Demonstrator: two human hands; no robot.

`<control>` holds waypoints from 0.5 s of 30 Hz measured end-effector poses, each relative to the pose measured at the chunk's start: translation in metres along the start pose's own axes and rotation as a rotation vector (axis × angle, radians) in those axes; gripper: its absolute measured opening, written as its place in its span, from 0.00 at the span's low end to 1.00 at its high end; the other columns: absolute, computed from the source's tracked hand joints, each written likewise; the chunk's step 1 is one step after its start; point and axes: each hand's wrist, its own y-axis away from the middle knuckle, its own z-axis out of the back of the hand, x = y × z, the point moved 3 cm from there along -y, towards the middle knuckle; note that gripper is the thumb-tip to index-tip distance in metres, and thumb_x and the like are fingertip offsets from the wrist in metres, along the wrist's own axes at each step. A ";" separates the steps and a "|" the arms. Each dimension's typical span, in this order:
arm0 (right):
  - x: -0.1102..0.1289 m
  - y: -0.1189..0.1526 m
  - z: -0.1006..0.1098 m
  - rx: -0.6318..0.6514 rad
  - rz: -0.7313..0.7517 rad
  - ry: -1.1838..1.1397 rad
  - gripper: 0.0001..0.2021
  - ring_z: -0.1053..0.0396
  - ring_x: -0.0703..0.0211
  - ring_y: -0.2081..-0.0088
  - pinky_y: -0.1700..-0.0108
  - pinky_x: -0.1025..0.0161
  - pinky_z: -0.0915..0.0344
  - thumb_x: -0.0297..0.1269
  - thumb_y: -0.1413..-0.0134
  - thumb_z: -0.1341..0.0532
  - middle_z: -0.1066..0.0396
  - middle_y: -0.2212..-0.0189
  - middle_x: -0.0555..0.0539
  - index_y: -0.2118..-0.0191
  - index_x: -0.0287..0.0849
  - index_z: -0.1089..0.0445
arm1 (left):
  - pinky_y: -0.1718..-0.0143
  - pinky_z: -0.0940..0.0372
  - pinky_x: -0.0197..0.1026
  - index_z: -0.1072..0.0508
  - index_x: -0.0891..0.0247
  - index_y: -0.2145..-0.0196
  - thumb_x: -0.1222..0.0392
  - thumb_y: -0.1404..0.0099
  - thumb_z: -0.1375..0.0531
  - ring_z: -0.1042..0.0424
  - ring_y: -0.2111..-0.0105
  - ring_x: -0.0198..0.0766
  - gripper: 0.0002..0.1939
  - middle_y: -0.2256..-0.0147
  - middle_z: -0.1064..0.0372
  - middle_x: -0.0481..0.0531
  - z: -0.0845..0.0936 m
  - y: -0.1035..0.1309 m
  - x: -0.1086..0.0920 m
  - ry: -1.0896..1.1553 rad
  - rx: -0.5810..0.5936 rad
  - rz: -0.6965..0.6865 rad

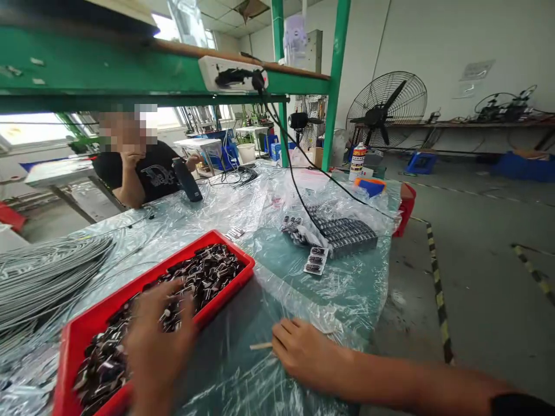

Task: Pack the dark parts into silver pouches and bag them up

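Large pale "D" [151, 174] on a person's black shirt [161, 155]; can label [358, 157] illegible.

Here we are at the power strip [234, 75], mounted on the green beam [165, 66], a black plug [259, 81] in its right end and cords [265, 101] hanging down. Below it to the left, we spot a person [156, 167] in a black printed top, a dark bottle [187, 180] just beside them. Well right of the strip, there's a big caged fan [381, 115]; lower, a spray can [358, 162]; and farther right than the can, a blue stool [421, 163].
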 end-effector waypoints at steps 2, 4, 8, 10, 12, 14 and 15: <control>0.000 0.043 -0.001 -0.060 -0.002 0.011 0.03 0.33 0.53 0.67 0.70 0.58 0.37 0.30 0.40 0.40 0.30 0.67 0.43 0.62 0.36 0.30 | 0.50 0.32 0.53 0.28 0.57 0.52 0.48 0.37 0.41 0.29 0.52 0.49 0.18 0.52 0.29 0.55 -0.075 0.019 -0.034 -0.039 0.345 -0.218; -0.001 0.075 0.005 -0.068 -0.040 -0.006 0.04 0.33 0.53 0.67 0.69 0.59 0.38 0.32 0.38 0.41 0.30 0.67 0.44 0.61 0.37 0.31 | 0.49 0.32 0.50 0.33 0.61 0.43 0.50 0.37 0.40 0.30 0.49 0.50 0.26 0.47 0.33 0.61 -0.144 0.044 -0.065 -0.100 0.593 -0.295; -0.011 0.125 0.026 0.101 -0.144 -0.248 0.12 0.32 0.58 0.72 0.76 0.63 0.45 0.47 0.37 0.40 0.30 0.68 0.47 0.59 0.43 0.30 | 0.45 0.36 0.51 0.37 0.66 0.40 0.62 0.36 0.41 0.34 0.45 0.53 0.27 0.45 0.35 0.65 -0.221 0.075 -0.100 -0.296 0.761 -0.405; -0.021 0.144 0.038 0.176 -0.246 -0.440 0.09 0.33 0.62 0.74 0.76 0.66 0.44 0.45 0.35 0.43 0.29 0.67 0.49 0.58 0.46 0.30 | 0.45 0.37 0.50 0.34 0.68 0.42 0.68 0.35 0.48 0.33 0.46 0.51 0.23 0.47 0.32 0.65 -0.223 0.077 -0.097 -0.326 0.740 -0.401; -0.032 0.158 0.048 0.193 -0.390 -0.622 0.05 0.30 0.62 0.69 0.69 0.68 0.40 0.37 0.35 0.43 0.29 0.62 0.50 0.57 0.49 0.30 | 0.47 0.35 0.47 0.33 0.69 0.44 0.67 0.32 0.53 0.29 0.50 0.47 0.21 0.51 0.28 0.63 -0.203 0.075 -0.080 -0.269 0.723 -0.313; -0.040 0.163 0.055 0.163 -0.514 -0.785 0.03 0.29 0.61 0.64 0.65 0.68 0.38 0.35 0.40 0.40 0.29 0.61 0.50 0.60 0.48 0.31 | 0.54 0.32 0.45 0.31 0.69 0.47 0.60 0.31 0.53 0.25 0.59 0.45 0.20 0.61 0.24 0.60 -0.163 0.076 -0.054 -0.180 0.761 -0.148; -0.043 0.162 0.058 0.132 -0.562 -0.858 0.03 0.30 0.60 0.66 0.66 0.68 0.38 0.37 0.42 0.38 0.29 0.64 0.49 0.63 0.46 0.32 | 0.58 0.31 0.45 0.29 0.68 0.48 0.57 0.31 0.52 0.25 0.65 0.45 0.20 0.66 0.24 0.57 -0.139 0.079 -0.039 -0.148 0.794 -0.062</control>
